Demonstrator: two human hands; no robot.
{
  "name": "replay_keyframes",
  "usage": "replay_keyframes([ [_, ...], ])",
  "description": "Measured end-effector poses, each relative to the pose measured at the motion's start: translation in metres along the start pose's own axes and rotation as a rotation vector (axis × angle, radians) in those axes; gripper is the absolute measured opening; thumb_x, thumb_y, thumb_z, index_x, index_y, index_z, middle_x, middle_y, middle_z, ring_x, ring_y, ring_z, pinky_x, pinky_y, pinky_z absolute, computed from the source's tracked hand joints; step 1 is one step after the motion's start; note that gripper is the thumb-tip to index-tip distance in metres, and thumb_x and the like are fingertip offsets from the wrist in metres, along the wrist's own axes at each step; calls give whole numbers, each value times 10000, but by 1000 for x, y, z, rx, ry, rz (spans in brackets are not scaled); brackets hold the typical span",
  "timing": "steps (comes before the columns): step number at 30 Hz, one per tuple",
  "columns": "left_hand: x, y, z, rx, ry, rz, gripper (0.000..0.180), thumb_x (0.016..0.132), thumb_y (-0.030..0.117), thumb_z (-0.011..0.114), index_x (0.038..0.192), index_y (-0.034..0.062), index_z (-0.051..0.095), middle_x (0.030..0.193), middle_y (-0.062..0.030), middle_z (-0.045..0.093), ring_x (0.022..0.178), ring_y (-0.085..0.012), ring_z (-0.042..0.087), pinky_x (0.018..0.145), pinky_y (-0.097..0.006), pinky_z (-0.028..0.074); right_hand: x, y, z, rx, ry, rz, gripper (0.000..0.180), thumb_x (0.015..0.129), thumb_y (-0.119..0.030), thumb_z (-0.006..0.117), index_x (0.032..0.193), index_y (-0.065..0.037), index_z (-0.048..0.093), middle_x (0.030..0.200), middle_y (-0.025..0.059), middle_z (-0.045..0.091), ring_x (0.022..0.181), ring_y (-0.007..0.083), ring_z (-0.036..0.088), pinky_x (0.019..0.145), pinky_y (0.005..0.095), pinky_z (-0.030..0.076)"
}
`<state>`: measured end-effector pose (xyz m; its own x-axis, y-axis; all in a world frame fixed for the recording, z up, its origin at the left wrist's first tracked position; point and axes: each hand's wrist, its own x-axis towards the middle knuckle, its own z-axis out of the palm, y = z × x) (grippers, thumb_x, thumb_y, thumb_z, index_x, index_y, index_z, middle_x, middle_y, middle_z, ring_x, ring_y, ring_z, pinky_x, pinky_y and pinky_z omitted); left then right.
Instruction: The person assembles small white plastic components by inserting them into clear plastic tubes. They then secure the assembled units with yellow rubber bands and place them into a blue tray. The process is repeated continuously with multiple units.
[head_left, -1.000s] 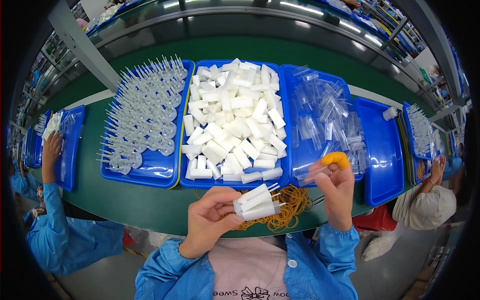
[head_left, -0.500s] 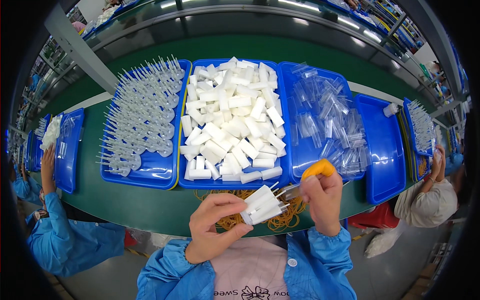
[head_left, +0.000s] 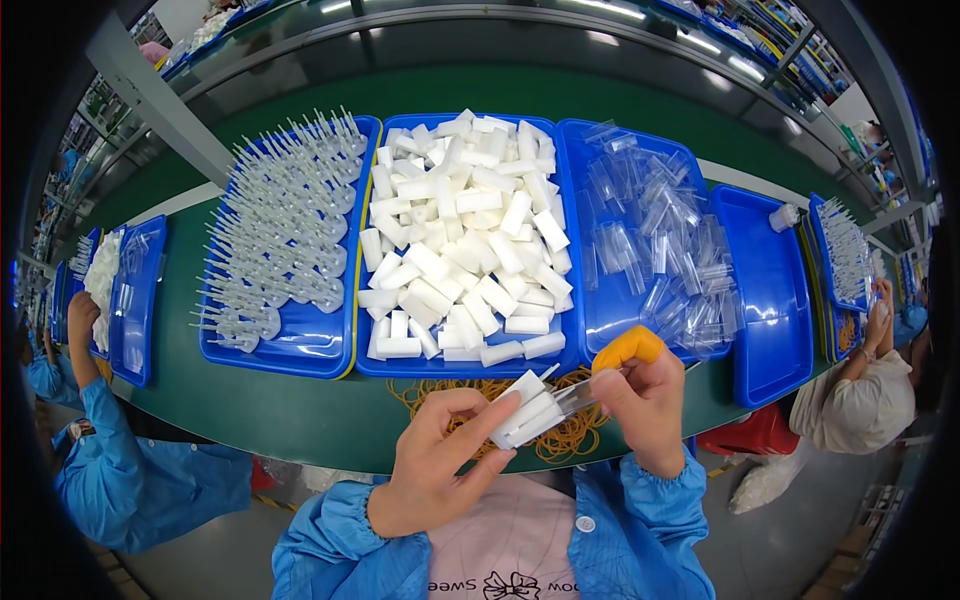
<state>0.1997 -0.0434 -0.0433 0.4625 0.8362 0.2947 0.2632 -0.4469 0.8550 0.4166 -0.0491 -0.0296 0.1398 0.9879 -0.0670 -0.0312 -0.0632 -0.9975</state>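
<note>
My left hand grips a small bundle of white foam sticks just above the table's near edge. My right hand, with an orange finger cot on its forefinger, pinches a clear plastic sleeve whose end meets the bundle. Under both hands lies a heap of tan rubber bands. Straight ahead stands a blue tray of white foam sticks, with a blue tray of clear plastic sleeves to its right.
A blue tray of grey pointed applicators stands at the left, another blue tray at the right. All rest on a green conveyor table. Co-workers in blue sleeves and light clothing work at either side.
Both hands have drawn closer to my body. The right hand has brought the clear sleeve from the sleeve tray's edge up against the foam bundle held in the left hand.
</note>
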Motion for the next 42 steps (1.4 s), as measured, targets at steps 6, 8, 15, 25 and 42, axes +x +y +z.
replay_keyframes([
  [6,5,4,-4,76,-87,34,491,677,6,694,1159,74,621,1000,-116,501,864,-236,518,725,-312,453,3,-2,-3,-113,-58,-52,174,794,-141,708,817,-25,581,637,-3,585,561,23,495,506,178,368],
  [8,4,1,-6,111,-126,71,466,680,23,696,1138,73,635,1006,-114,489,899,-239,506,775,-313,450,5,-3,-4,-134,-94,-75,182,789,-141,712,820,-21,578,628,2,588,558,25,500,503,180,369],
  [15,6,-5,-5,-17,-157,46,482,714,4,648,1185,102,613,1001,-124,485,868,-243,497,715,-310,442,5,3,-6,-94,-123,-37,188,778,-142,721,809,-23,579,639,8,592,565,32,501,507,188,378],
  [25,9,-4,-10,5,-218,98,468,743,22,631,1203,103,597,1019,-123,465,894,-260,481,762,-338,409,-4,-3,-1,-58,-57,-79,191,744,-114,739,831,-21,597,668,3,588,601,38,501,544,190,390],
  [42,3,4,0,-173,66,-106,408,670,26,735,1064,37,627,1074,-128,502,967,-242,519,837,-337,435,-9,-11,-2,-163,-54,-193,192,741,-96,734,853,-18,598,683,11,586,600,57,505,553,205,399],
])
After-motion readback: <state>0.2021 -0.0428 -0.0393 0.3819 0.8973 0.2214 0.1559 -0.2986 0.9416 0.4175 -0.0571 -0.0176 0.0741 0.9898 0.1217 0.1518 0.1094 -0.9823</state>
